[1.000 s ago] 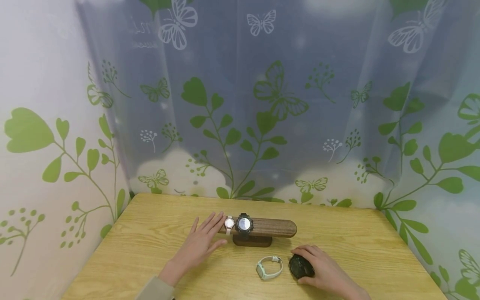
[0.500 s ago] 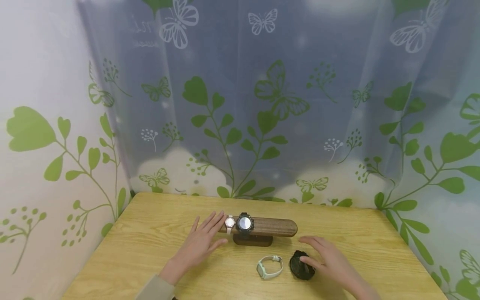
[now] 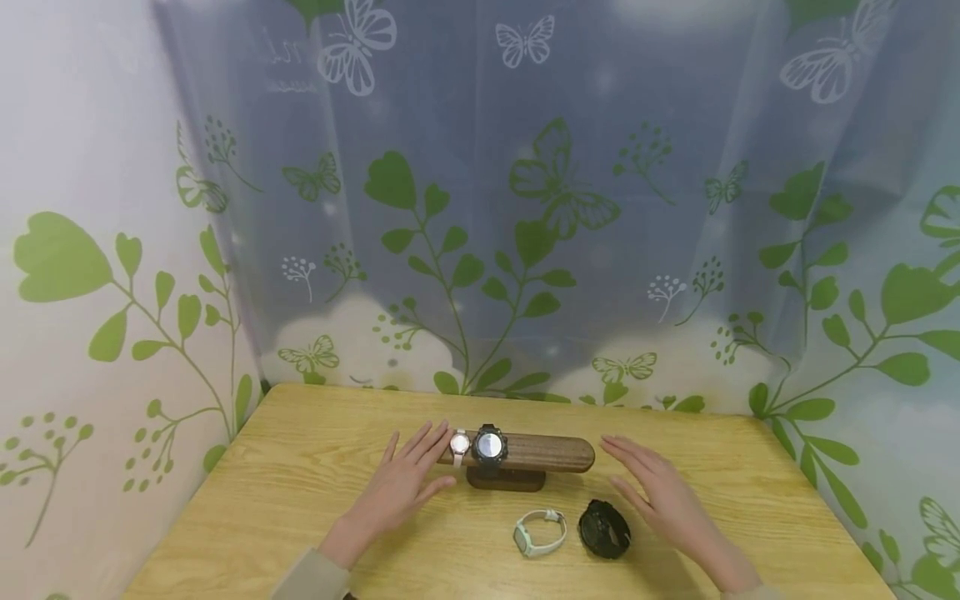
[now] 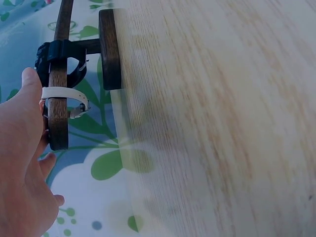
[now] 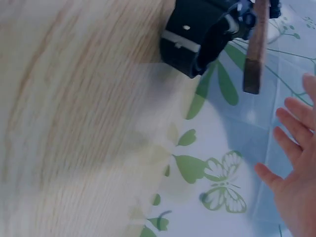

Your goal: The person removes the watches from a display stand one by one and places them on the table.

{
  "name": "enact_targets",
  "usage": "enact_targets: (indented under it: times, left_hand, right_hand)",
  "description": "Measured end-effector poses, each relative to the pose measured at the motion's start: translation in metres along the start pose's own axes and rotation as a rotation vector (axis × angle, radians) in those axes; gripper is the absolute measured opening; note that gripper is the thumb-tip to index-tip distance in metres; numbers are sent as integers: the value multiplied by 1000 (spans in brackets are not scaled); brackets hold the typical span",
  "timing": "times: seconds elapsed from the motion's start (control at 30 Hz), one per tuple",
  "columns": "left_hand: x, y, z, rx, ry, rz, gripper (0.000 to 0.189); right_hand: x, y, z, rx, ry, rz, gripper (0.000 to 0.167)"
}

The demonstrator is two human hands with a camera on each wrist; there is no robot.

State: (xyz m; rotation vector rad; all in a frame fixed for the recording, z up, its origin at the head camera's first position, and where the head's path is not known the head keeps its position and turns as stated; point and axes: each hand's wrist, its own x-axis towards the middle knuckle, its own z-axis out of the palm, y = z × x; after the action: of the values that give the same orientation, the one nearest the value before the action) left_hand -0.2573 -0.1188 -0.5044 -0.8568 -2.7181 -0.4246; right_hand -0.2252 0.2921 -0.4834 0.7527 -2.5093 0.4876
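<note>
A dark wooden watch stand (image 3: 553, 454) holds a small watch with a pale strap (image 3: 459, 445) at its left part and a black watch (image 3: 490, 447) beside it. My left hand (image 3: 399, 487) lies with extended fingers at the bar's left end; the left wrist view shows its thumb near the pale strap (image 4: 64, 93). My right hand (image 3: 662, 497), holding nothing, hovers off the bar's right end with fingers extended. Below it on the table is a second black watch (image 3: 604, 531), its strap closed in a loop. Left of that lies a mint-green watch (image 3: 522, 542), also looped.
The wooden table (image 3: 315, 467) has light yellow grain. A curtain (image 3: 465, 208) printed with leaves and butterflies hangs behind its far edge, and similar cloth panels stand on both sides.
My right hand has let go of the black watch on the table and moved up and away toward the stand's right end. My left hand has stayed in place.
</note>
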Motion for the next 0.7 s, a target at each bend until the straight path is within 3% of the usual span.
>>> enact_targets:
  times: [0.33,0.7]
  left_hand:
    - [0,0,0,-7,-1,-8,73]
    - [-1,1,-1,-18,4,-12,72]
  right_hand:
    - [10,1,14,-55,-161,-5,67]
    - [17,-1,20,3,-297,19,66]
